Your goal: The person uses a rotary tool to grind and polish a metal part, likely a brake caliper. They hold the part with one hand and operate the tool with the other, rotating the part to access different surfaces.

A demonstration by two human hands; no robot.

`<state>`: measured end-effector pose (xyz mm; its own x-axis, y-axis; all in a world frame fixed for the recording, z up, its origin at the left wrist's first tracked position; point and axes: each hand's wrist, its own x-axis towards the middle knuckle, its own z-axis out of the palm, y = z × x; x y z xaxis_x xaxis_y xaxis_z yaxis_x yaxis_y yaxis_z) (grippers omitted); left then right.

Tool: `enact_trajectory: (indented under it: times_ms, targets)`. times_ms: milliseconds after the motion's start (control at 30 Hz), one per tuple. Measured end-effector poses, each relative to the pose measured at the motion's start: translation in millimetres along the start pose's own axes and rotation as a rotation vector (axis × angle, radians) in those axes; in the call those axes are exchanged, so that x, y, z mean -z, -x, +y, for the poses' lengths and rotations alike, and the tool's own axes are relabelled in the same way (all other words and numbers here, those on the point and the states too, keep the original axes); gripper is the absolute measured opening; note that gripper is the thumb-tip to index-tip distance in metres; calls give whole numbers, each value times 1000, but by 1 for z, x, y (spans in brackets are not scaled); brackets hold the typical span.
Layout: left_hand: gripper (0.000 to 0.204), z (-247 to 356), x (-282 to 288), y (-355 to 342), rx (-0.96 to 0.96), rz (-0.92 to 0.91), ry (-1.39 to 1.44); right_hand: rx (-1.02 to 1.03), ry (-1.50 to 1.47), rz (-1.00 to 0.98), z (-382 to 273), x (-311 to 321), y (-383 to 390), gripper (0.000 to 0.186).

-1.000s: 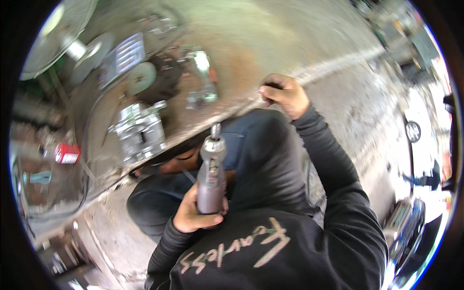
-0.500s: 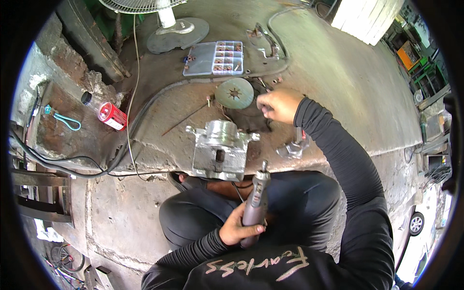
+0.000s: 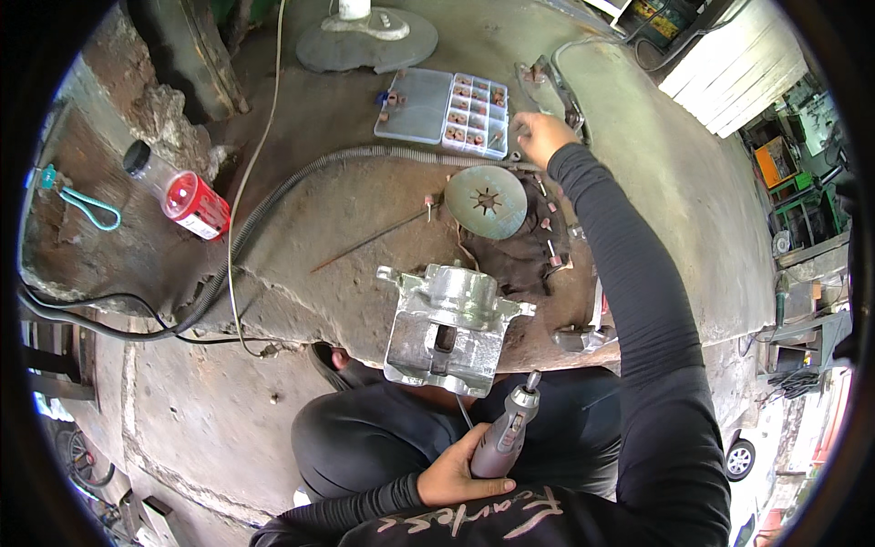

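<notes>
My left hand is wrapped around a grey rotary tool held over my lap, its tip pointing up and away. My right hand is stretched out beside the right edge of a clear compartment box, fingers curled together; whatever they may hold is too small to make out. The box lies with its lid folded back, and several small reddish-brown bits sit in its compartments. A silver brake caliper rests at the ledge's edge in front of me. Beyond it, a round greenish disc lies partly on a dark cloth.
Several small mounted bits are on the cloth. A thin rod lies left of the disc. A corrugated hose curves across the floor. Left stands a fan base farther back, and a red-labelled bottle lies nearer.
My right hand has moved from over the cloth, away from me, to the box's right edge. The bits on the cloth now show. My left hand still holds the rotary tool; the whole view has shifted.
</notes>
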<state>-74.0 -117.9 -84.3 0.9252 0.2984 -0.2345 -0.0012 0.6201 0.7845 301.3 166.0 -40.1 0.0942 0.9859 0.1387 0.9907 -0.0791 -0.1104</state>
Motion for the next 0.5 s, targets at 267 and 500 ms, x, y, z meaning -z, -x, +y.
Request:
enact_trajectory:
  times_ms: [267,500]
  targets:
    - [66,8,5,-2,42,-60,39,-5,-167,-465,19,29,7,18]
    - [66,8,3,-3,59,-58,6,-2,-114,-380,14,18,26,12]
